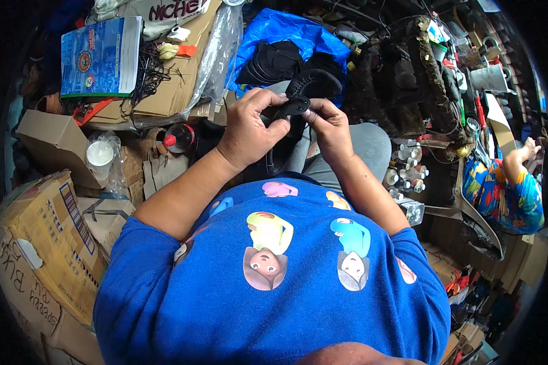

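In front of my lap, my left hand (248, 126) and my right hand (332, 129) pinch a black curved strap-like piece (295, 107) between thumbs and fingers. Small holes or studs show on its end between the two hands. A wider curved black part with a row of marks (318, 83) rises just beyond the fingertips; whether it joins the held piece I cannot tell. Past it lies a blue plastic bag (278, 23) holding a pile of flat black pieces (271, 62). More black material hangs below my left hand, partly hidden.
At left are a blue-covered book (101, 58), black cords, a red-capped bottle (178, 139), a white cup (100, 154) and cardboard boxes (55, 234). Several small bottles (411, 167) stand to the right, near cluttered tools. Another person's colourful sleeve (517, 198) shows at far right.
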The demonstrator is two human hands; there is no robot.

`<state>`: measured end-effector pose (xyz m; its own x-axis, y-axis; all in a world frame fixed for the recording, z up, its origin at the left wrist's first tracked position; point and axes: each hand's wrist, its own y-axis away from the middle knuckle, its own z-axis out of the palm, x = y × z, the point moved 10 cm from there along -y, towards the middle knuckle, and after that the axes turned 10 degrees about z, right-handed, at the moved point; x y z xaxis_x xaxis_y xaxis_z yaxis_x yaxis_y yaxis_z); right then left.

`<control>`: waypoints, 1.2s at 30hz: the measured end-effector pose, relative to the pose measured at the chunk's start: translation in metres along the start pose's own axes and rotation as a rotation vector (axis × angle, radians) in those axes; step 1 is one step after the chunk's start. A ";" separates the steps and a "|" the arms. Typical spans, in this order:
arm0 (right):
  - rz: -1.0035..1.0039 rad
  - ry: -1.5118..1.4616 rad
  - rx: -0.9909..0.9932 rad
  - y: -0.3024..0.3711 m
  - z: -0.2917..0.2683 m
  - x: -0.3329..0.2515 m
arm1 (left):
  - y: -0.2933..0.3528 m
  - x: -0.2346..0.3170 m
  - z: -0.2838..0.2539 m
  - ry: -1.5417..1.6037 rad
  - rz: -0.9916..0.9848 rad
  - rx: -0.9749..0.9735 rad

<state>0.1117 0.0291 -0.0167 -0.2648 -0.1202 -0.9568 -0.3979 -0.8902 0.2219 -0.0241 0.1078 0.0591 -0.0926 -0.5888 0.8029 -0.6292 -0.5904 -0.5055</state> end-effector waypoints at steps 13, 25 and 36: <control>-0.313 0.671 0.222 0.018 0.001 -0.054 | -0.010 0.017 -0.010 -0.124 0.155 0.065; -0.302 0.779 0.095 0.033 0.019 -0.082 | -0.040 0.003 0.005 -0.100 -0.104 -0.432; -0.117 0.691 0.062 0.027 -0.024 -0.075 | -0.045 -0.023 0.082 -0.493 0.388 -0.913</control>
<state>0.1421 0.0032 0.0569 0.3936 -0.2949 -0.8707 -0.4444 -0.8901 0.1006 0.0695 0.1026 0.0380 -0.2170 -0.9206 0.3246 -0.9754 0.1911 -0.1100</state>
